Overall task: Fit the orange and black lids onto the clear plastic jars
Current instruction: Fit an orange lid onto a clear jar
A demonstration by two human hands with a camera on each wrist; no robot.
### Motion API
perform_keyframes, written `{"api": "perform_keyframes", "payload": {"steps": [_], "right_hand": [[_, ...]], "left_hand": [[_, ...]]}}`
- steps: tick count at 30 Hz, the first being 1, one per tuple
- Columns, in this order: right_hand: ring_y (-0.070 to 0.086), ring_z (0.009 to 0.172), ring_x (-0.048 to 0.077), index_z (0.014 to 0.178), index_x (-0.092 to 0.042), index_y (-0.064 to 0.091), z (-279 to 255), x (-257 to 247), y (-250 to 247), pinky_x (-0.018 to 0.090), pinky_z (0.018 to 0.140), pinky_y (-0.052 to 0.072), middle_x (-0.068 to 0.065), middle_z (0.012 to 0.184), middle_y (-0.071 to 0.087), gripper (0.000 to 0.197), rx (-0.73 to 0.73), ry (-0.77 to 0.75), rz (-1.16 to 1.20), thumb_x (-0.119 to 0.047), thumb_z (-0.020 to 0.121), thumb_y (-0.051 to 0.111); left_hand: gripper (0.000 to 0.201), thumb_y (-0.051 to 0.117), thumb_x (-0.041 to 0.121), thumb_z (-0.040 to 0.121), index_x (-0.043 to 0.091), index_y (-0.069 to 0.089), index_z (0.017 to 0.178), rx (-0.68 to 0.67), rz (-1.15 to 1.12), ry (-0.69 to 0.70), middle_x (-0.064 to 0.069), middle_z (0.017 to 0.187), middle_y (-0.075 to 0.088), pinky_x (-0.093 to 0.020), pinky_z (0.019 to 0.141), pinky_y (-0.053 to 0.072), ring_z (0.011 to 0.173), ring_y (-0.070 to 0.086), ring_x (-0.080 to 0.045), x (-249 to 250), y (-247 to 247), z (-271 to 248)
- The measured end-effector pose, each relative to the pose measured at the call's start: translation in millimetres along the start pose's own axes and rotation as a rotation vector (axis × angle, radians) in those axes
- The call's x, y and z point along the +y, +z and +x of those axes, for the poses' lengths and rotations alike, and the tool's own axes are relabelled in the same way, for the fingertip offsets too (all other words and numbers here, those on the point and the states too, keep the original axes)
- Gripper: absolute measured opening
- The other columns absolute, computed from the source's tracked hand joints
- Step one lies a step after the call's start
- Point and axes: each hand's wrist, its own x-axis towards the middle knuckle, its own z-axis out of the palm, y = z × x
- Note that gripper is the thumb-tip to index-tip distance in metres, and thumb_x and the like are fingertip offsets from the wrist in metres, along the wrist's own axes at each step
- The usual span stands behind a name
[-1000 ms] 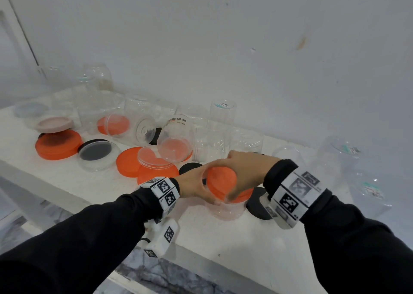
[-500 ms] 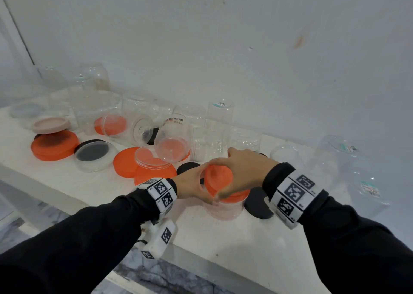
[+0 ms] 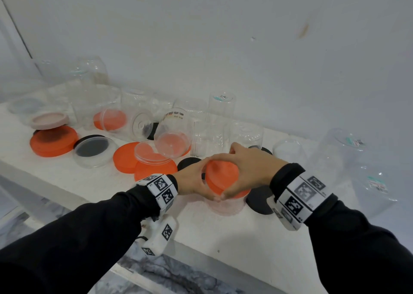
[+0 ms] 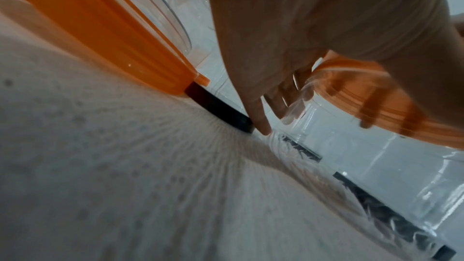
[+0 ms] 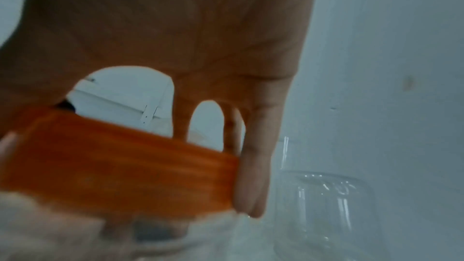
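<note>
An orange lid (image 3: 220, 177) sits slightly tilted on the mouth of a clear jar (image 3: 226, 205) standing near the shelf's front edge. My right hand (image 3: 234, 173) comes from above and grips the lid's rim, thumb on the near side and fingers on the far side. My left hand (image 3: 199, 179) curls round the jar's upper wall just under the lid. The right wrist view shows the ribbed lid (image 5: 125, 176), blurred, with a finger (image 5: 253, 176) pressed against its edge. In the left wrist view my fingers (image 4: 261, 114) reach down beside the jar (image 4: 351, 156), and the lid (image 4: 376, 102) shows through the plastic.
Loose orange lids (image 3: 126, 157) (image 3: 53, 141) and black lids (image 3: 259, 201) (image 3: 190, 163) lie on the white shelf (image 3: 78, 182). Several clear jars (image 3: 221, 114) stand or lie along the wall, and large ones (image 3: 335, 157) stand at the right. A shallow tub (image 3: 93, 150) holds a black lid.
Both hands stay on the same jar and lid. The right hand has turned a little on the lid, and its thumb now meets the left thumb at the near side.
</note>
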Motion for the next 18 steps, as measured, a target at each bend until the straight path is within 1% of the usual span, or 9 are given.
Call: {"api": "perform_keyframes", "payload": {"steps": [2, 4, 6, 8, 9, 11, 13, 15, 18], "right_hand": [[0.045, 0.093, 0.021, 0.134, -0.045, 0.033, -0.4, -6.2, 6.8, 0.031, 0.074, 0.041, -0.002, 0.104, 0.038, 0.084, 0.079, 0.063, -0.035, -0.072, 0.061, 0.065], [0.042, 0.087, 0.022, 0.130, -0.034, 0.040, 0.5, -13.6, 14.2, 0.032, 0.072, 0.037, 0.001, 0.102, 0.040, 0.079, 0.156, 0.119, -0.043, -0.073, 0.065, 0.060], [0.043, 0.087, 0.024, 0.131, -0.030, 0.040, 0.6, -15.9, 16.5, 0.033, 0.072, 0.036, 0.004, 0.108, 0.043, 0.081, 0.166, 0.153, -0.064, -0.076, 0.067, 0.055], [0.047, 0.103, 0.030, 0.141, -0.037, 0.027, 1.6, -11.9, 13.4, 0.036, 0.080, 0.040, 0.007, 0.125, 0.041, 0.088, 0.067, 0.132, -0.107, -0.078, 0.068, 0.053], [0.043, 0.115, 0.032, 0.143, -0.042, 0.017, 2.1, -9.4, 10.1, 0.039, 0.088, 0.041, 0.007, 0.136, 0.033, 0.090, -0.003, 0.092, -0.109, -0.075, 0.068, 0.056], [0.033, 0.126, 0.030, 0.140, -0.053, 0.008, 2.9, -6.2, 2.2, 0.046, 0.097, 0.041, 0.001, 0.148, 0.017, 0.093, -0.122, -0.005, -0.075, -0.060, 0.069, 0.068], [0.038, 0.120, 0.026, 0.135, -0.058, 0.015, 4.4, -5.5, -2.4, 0.044, 0.095, 0.045, -0.004, 0.143, 0.023, 0.092, -0.150, -0.050, -0.047, -0.048, 0.067, 0.075], [0.047, 0.109, 0.023, 0.131, -0.060, 0.023, 4.9, -6.5, -4.7, 0.037, 0.088, 0.048, -0.005, 0.131, 0.034, 0.089, -0.105, -0.060, -0.048, -0.049, 0.062, 0.078], [0.051, 0.097, 0.020, 0.131, -0.058, 0.029, 3.6, -8.8, -6.2, 0.035, 0.085, 0.048, -0.005, 0.119, 0.042, 0.086, -0.040, -0.053, -0.077, -0.058, 0.058, 0.076]], "left_hand": [[0.086, 0.085, 0.010, 0.062, 0.012, 0.035, 0.131, 0.014, 0.031, 0.009, 0.021, 0.101, 0.047, -0.002, 0.073, 0.040, 0.086, 0.051, 0.013, 1.1, -0.1, 0.4], [0.091, 0.086, 0.011, 0.061, 0.012, 0.033, 0.135, 0.013, 0.034, 0.004, 0.018, 0.109, 0.047, -0.005, 0.079, 0.041, 0.098, 0.050, 0.006, 1.9, 0.0, 0.0], [0.093, 0.086, 0.010, 0.061, 0.013, 0.031, 0.136, 0.007, 0.035, 0.002, 0.016, 0.113, 0.047, -0.008, 0.084, 0.042, 0.106, 0.050, 0.000, 3.2, 0.2, -1.1], [0.091, 0.085, 0.010, 0.062, 0.016, 0.031, 0.134, 0.010, 0.041, -0.002, 0.016, 0.111, 0.047, -0.006, 0.080, 0.043, 0.106, 0.052, -0.004, 4.2, 0.4, -1.7], [0.087, 0.084, 0.010, 0.062, 0.016, 0.032, 0.132, 0.015, 0.040, -0.003, 0.017, 0.106, 0.048, -0.004, 0.075, 0.043, 0.102, 0.054, -0.006, 4.3, 0.7, -1.8], [0.082, 0.085, 0.008, 0.061, 0.015, 0.038, 0.127, 0.021, 0.021, 0.006, 0.017, 0.103, 0.049, -0.005, 0.070, 0.043, 0.100, 0.055, -0.005, 3.9, 0.7, -2.2], [0.085, 0.085, 0.007, 0.060, 0.016, 0.038, 0.131, 0.003, -0.006, -0.001, 0.018, 0.112, 0.048, -0.012, 0.082, 0.045, 0.108, 0.052, -0.002, 2.9, 0.1, -2.3], [0.090, 0.085, 0.007, 0.060, 0.019, 0.034, 0.133, -0.004, -0.015, -0.014, 0.017, 0.116, 0.046, -0.016, 0.092, 0.043, 0.113, 0.049, -0.005, 3.3, -0.8, -3.7], [0.095, 0.085, 0.007, 0.060, 0.019, 0.031, 0.137, -0.017, -0.017, -0.001, 0.016, 0.117, 0.047, -0.013, 0.088, 0.043, 0.110, 0.049, 0.001, 4.8, -1.1, -4.3]]}}
